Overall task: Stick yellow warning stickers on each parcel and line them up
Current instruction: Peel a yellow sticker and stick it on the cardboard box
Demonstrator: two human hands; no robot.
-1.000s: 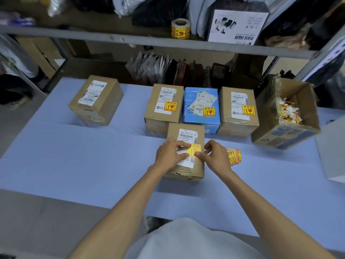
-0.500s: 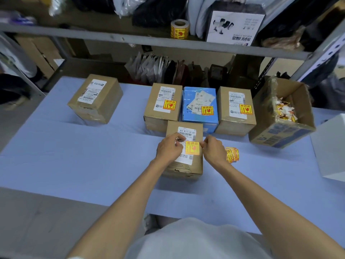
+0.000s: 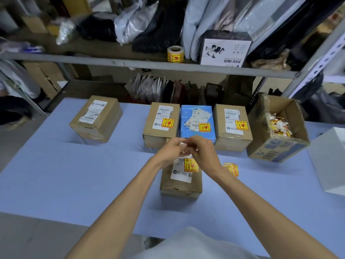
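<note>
The near brown parcel (image 3: 180, 184) stands on the blue table (image 3: 74, 174) and carries a yellow warning sticker (image 3: 190, 164) on its white label. My left hand (image 3: 169, 151) and my right hand (image 3: 202, 155) meet just above the parcel's far edge. Their fingertips pinch a small white paper scrap (image 3: 183, 145) between them. Behind stands a row of three stickered parcels: a brown one (image 3: 160, 135), a blue one (image 3: 188, 116) and another brown one (image 3: 232, 141). Apart at the back left is a brown parcel (image 3: 96, 118) with no yellow sticker.
A small pile of yellow stickers (image 3: 231, 169) lies right of the near parcel. An open carton (image 3: 268, 146) holding sticker scraps tilts at the right, with a white box (image 3: 330, 161) beside it. A sticker roll (image 3: 175, 54) sits on the shelf above.
Both hands have lifted off the near parcel's top and come together above its far edge. The yellow sticker stays stuck on the label. The camera has tilted up a little.
</note>
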